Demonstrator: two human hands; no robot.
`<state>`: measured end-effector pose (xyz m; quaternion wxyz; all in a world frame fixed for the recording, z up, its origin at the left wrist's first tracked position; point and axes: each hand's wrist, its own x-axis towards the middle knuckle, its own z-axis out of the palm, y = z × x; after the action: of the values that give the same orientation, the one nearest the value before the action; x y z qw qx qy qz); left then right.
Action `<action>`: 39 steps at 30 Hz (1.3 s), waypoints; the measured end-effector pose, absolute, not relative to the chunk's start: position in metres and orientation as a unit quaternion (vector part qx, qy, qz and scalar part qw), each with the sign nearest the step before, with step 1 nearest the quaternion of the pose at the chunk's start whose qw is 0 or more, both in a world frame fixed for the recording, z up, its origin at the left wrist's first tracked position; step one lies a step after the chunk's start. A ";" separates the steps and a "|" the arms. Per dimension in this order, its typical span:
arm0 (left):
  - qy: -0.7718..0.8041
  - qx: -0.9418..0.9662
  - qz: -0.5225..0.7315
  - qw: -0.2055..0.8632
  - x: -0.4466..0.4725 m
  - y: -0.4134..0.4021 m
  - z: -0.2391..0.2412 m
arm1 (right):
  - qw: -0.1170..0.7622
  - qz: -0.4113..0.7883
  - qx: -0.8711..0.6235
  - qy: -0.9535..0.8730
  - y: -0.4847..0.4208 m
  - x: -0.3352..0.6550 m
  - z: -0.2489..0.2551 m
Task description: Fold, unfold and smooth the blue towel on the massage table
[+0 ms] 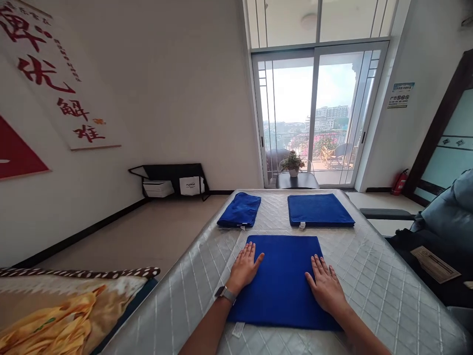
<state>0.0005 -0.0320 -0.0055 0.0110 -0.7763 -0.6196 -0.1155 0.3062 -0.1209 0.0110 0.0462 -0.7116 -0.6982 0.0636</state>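
Observation:
A folded blue towel (283, 276) lies flat on the quilted grey mattress (373, 291) right in front of me. My left hand (244, 268) rests open and flat on the towel's left edge, a watch on its wrist. My right hand (325, 286) lies open and flat on the towel's right part. Neither hand grips anything. Farther back on the mattress lie two more folded blue towels, one at the left (240, 209) and one at the right (318, 210), each with a small white label at its near edge.
A patterned cushion or blanket (62, 310) lies at the lower left. A dark chair with grey padding (443, 231) stands at the right. Beyond the mattress are a small table with a potted plant (293, 165), a glass balcony door (314, 118) and a red fire extinguisher (400, 182).

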 end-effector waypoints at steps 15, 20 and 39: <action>-0.621 -0.772 -0.135 -0.003 0.000 -0.030 -0.008 | 0.009 0.075 -0.712 -0.698 -0.065 0.311 0.041; -0.620 -0.773 -0.132 -0.003 -0.001 -0.030 -0.007 | 0.047 0.062 -0.727 -0.683 -0.034 0.314 0.026; -0.614 -0.787 -0.057 0.010 0.015 -0.023 0.007 | 0.109 0.032 -0.705 -0.700 -0.029 0.319 0.000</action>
<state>0.0146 -0.0235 0.0073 0.0100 -0.7870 -0.6142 -0.0574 0.3195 -0.0286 0.0003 0.1089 -0.7046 -0.7004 0.0324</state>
